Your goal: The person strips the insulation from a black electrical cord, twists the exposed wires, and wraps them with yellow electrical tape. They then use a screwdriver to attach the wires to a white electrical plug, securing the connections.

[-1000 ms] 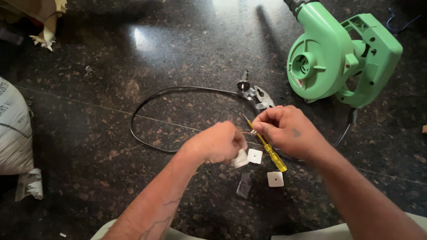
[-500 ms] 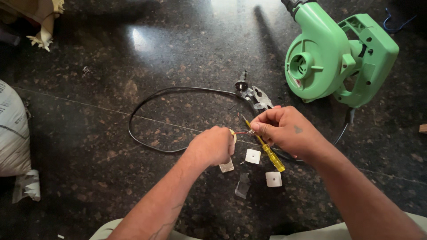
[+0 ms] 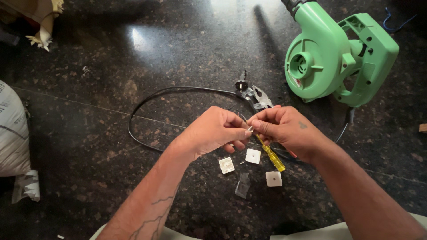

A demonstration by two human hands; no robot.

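Note:
My left hand and my right hand meet fingertip to fingertip above the dark stone floor, pinching a small thin piece, seemingly the bare end of the black cable, between them. My right hand also holds a yellow-handled screwdriver, its handle sticking out below the palm. The cable loops out to the left and back toward my hands. Below my hands lie three small white square parts and a clear plastic piece.
A green electric blower lies at the upper right. A pair of pliers and a black plug lie just beyond my hands. A white sack sits at the left edge, rags at the upper left.
My left hand has let a white square part drop to the floor and moved up right to meet my right hand. The view has shifted slightly.

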